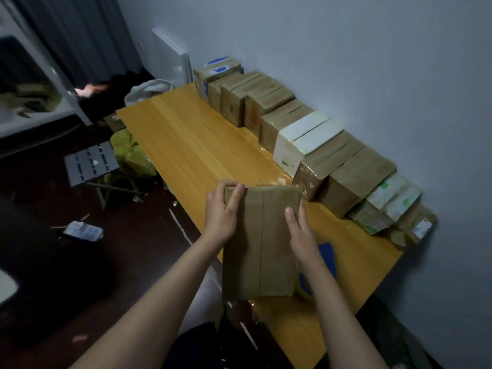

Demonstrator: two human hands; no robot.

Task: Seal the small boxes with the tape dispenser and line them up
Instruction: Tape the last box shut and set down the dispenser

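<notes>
A brown cardboard box (259, 243) with a taped seam down its top lies at the near edge of the wooden table (186, 139). My left hand (222, 211) grips its far left corner, fingers curled over the edge. My right hand (299, 230) lies with straight fingers on the box's right side. A blue and yellow tape dispenser (327, 259) shows partly behind my right wrist, to the right of the box. A row of several sealed boxes (306, 137) runs along the wall.
The wall (372, 62) borders the table's far side. On the dark floor to the left stand a small folding stool (90, 162), a green bag (133, 153) and scattered scraps. A white board (173, 57) leans at the table's far end.
</notes>
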